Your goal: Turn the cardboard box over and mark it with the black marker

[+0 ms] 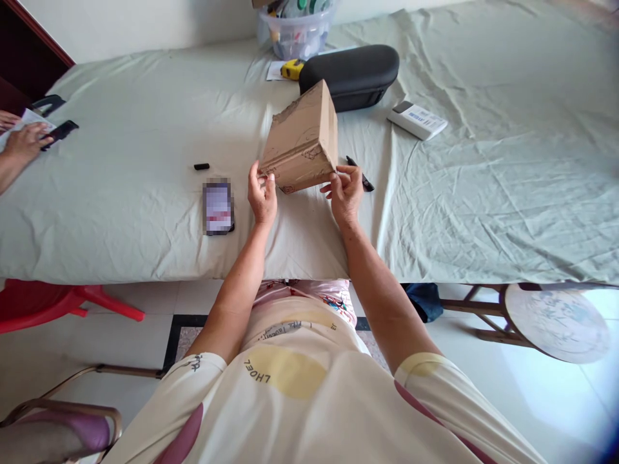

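A brown cardboard box (294, 138) with dark pen drawings on its sides is tilted between my two hands over the cloth-covered table (145, 135). My left hand (262, 196) grips its lower left corner, thumb on the near face. At the lower right corner, my right hand (345, 193) pinches the box between thumb and fingers. A black marker (360, 174) lies on the cloth just beside my right hand, partly hidden by it. Its black cap (202, 167) appears to lie apart on the left, above a phone (218, 207) with a blurred screen.
Behind the box sit a black hard case (353, 71), a yellow tape measure (292, 69) and a filled plastic basket (297, 35). A white device (417, 120) lies to the right. Another person's hand (26, 142) is at far left. Below are a red chair (58, 303) and a stool (556, 322).
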Tool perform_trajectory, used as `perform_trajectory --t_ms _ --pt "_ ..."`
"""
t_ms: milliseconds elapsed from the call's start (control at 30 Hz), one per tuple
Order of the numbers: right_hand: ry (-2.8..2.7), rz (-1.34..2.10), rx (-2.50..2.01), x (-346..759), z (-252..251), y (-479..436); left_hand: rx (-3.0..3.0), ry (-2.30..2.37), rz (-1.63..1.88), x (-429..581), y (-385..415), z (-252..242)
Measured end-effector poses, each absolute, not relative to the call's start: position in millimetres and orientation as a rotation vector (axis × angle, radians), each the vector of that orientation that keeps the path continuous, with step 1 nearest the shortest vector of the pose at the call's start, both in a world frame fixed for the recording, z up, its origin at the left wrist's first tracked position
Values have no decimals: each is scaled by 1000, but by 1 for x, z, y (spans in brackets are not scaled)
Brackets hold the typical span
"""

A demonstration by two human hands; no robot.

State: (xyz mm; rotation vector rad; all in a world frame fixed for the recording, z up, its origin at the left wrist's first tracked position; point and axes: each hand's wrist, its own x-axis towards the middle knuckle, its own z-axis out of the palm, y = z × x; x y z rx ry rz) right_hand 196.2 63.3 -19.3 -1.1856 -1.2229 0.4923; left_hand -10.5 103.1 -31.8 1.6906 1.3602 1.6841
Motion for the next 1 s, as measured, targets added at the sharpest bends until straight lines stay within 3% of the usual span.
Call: perform_trajectory --t_ms 200,433,1000 --pt "-1257 561 -1278 199 -28 67 1624 1389 1738 -14 103 -32" --pt "-1444 288 -1449 200 -35 67 1726 1385 1772 -11 94 -25" --pt "-1338 156 -1267 186 -15 51 2017 1315 1673 5 73 -12"
